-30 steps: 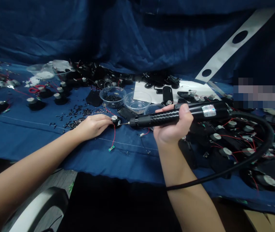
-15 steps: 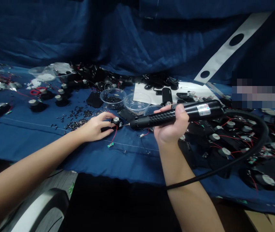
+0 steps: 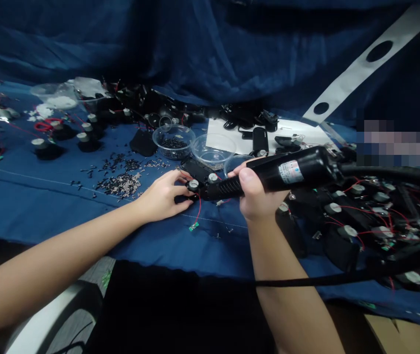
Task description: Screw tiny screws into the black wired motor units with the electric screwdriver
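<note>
My right hand (image 3: 256,194) is wrapped round a black electric screwdriver (image 3: 287,172) with a thick cable (image 3: 343,276). Its tip points left and down at a small black part with a round silver top (image 3: 193,186) and a red wire (image 3: 198,209) that ends in a tiny green board (image 3: 194,226). My left hand (image 3: 164,196) rests on the blue cloth (image 3: 47,196), fingers pinching this small part from the left.
Loose small screws (image 3: 119,183) lie left of my left hand. Two clear plastic bowls (image 3: 173,140) (image 3: 213,150) stand behind, one holding screws. Many black parts with silver tops and red wires (image 3: 357,216) crowd the right side. More sit at the far left (image 3: 44,147). A white sheet (image 3: 287,132) lies behind.
The screwdriver's tip has dropped onto the small part and the tool now tilts down to the left. My left hand has stayed on the part; the view has shifted.
</note>
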A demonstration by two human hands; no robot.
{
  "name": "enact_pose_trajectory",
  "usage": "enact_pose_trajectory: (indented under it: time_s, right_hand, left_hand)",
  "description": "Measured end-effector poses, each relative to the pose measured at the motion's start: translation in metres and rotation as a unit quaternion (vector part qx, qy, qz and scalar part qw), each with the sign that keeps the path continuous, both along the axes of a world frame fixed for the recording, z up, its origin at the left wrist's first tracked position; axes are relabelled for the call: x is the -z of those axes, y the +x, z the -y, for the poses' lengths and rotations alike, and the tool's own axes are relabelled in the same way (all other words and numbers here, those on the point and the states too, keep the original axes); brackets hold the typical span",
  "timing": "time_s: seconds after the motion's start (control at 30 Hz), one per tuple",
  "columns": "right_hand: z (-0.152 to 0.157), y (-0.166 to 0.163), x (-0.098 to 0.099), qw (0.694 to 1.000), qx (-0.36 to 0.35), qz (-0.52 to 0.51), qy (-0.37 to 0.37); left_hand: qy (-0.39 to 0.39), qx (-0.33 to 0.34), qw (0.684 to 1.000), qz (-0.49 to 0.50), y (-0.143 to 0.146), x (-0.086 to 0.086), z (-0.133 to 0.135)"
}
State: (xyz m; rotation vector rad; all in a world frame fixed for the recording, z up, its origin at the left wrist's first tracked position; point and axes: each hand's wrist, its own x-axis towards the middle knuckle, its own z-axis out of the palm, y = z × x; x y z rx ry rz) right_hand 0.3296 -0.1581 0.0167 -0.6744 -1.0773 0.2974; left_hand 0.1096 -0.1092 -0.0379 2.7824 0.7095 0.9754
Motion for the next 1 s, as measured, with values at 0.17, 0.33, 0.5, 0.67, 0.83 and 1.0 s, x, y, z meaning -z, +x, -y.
enact_pose_trajectory:
  time_s: [0.17,0.33,0.5,0.67,0.83,1.0]
  right_hand:
    - [-0.001,-0.004,0.002,1.000,-0.001,0.002,0.016]
    - [-0.003,-0.004,0.003,0.999,0.019,0.019,0.019]
    - [-0.002,-0.005,0.002,0.999,0.031,0.028,-0.001]
    - [0.005,-0.008,0.000,0.998,0.012,0.050,-0.041]
    - [0.002,-0.014,-0.011,0.993,-0.031,0.053,-0.102]
    - [-0.029,-0.022,-0.030,0.951,-0.234,0.066,-0.190]
  left_hand:
    - [-0.022,-0.010,1.000,0.017,0.003,0.001,0.000]
    - [-0.033,-0.017,0.998,0.043,0.006,0.004,0.000]
    - [-0.033,-0.020,0.998,0.048,0.007,0.006,0.000]
    - [-0.043,-0.022,0.998,0.042,0.007,0.005,0.000]
    - [-0.045,-0.028,0.998,0.034,0.008,0.005,-0.001]
    - [-0.045,-0.033,0.997,0.051,0.009,0.007,-0.002]
